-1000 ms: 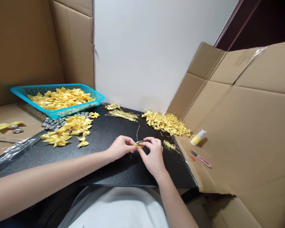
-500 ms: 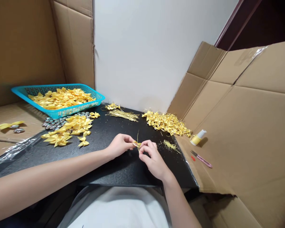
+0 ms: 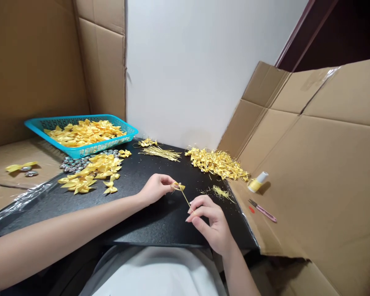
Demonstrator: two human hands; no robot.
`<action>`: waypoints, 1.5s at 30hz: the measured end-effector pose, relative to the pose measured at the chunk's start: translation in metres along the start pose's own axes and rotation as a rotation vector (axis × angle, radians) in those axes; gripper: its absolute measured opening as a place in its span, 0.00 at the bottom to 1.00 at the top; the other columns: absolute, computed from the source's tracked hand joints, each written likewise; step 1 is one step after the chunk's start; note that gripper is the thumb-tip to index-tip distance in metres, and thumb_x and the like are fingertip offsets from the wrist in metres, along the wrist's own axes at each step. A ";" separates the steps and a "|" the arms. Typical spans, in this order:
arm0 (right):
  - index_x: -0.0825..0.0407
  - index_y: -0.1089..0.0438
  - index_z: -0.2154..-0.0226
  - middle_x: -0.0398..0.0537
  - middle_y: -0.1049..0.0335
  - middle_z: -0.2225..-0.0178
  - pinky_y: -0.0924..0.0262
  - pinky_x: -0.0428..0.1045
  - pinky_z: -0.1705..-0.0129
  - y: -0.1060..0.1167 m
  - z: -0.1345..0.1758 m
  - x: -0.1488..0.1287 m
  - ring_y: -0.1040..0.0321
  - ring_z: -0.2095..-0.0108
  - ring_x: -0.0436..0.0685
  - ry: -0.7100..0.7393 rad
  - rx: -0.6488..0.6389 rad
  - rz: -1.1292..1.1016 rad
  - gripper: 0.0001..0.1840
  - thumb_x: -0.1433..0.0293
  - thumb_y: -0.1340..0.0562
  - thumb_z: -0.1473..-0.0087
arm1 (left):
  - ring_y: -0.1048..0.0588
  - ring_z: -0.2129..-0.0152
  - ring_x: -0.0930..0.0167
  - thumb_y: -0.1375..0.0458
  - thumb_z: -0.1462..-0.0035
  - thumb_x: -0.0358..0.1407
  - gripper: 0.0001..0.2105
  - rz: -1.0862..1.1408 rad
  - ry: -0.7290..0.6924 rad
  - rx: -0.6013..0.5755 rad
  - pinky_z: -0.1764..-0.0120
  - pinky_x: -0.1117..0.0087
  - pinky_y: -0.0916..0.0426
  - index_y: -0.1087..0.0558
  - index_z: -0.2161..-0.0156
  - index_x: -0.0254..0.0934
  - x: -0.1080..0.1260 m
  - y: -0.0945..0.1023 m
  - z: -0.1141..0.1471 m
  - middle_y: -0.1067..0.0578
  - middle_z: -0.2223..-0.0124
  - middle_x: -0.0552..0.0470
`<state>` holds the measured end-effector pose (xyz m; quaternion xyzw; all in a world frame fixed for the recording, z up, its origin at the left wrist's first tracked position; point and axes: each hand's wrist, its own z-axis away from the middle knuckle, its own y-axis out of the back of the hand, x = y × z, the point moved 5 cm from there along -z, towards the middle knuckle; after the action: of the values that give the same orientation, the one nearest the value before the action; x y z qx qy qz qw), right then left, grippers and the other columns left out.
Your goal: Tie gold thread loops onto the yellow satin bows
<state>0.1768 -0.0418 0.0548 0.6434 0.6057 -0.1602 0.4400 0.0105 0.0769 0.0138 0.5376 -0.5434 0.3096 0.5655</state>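
My left hand (image 3: pixel 158 189) pinches a small yellow ribbon bow (image 3: pixel 180 186) by one side, just above the black tabletop (image 3: pixel 135 222). From the bow a thin gold cord (image 3: pixel 186 200) runs down to the right. My right hand (image 3: pixel 211 222) grips the cord's far part between thumb and fingers, so it is stretched straight between the hands. Left of my hands lie loose yellow bows (image 3: pixel 103 164) beside a group of shiny silver beads (image 3: pixel 77 163). Behind my hands is a bundle of gold cord pieces (image 3: pixel 162 153).
A blue basket (image 3: pixel 80 152) of yellow bows stands at the back left. A heap of corded bows (image 3: pixel 216 162) sits at the back right, near cord scraps (image 3: pixel 222 192). On the cardboard at right are a thread spool (image 3: pixel 257 182) and pink thread snips (image 3: pixel 263 210).
My right hand has moved down and right, away from the bow, drawing the cord out straight. My left hand stays in place with the bow.
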 end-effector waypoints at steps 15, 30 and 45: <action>0.48 0.30 0.71 0.33 0.53 0.86 0.41 0.49 0.61 0.013 0.000 0.015 0.49 0.81 0.46 -0.025 0.417 -0.769 0.12 0.62 0.44 0.39 | 0.26 0.74 0.72 0.41 0.48 0.35 0.06 -0.432 -0.587 0.015 0.68 0.74 0.36 0.22 0.72 0.40 0.028 0.000 0.016 0.22 0.71 0.50; 0.46 0.28 0.67 0.34 0.58 0.85 0.49 0.45 0.73 0.027 0.024 -0.019 0.58 0.82 0.46 0.060 0.359 -0.672 0.11 0.62 0.45 0.39 | 0.24 0.72 0.71 0.29 0.65 0.40 0.15 0.454 0.270 -0.037 0.70 0.74 0.35 0.24 0.72 0.32 -0.017 0.015 -0.019 0.21 0.68 0.47; 0.53 0.29 0.73 0.29 0.65 0.87 0.64 0.39 0.84 -0.009 0.056 0.036 0.69 0.85 0.41 -0.587 0.187 -0.987 0.12 0.61 0.35 0.48 | 0.41 0.88 0.82 0.32 0.59 0.34 0.12 0.716 0.210 -0.427 0.82 0.79 0.45 0.32 0.73 0.34 0.004 0.004 -0.006 0.27 0.78 0.55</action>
<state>0.1944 -0.0630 -0.0066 0.2496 0.6698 -0.5707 0.4043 0.0094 0.0829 0.0200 0.1516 -0.6871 0.4197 0.5733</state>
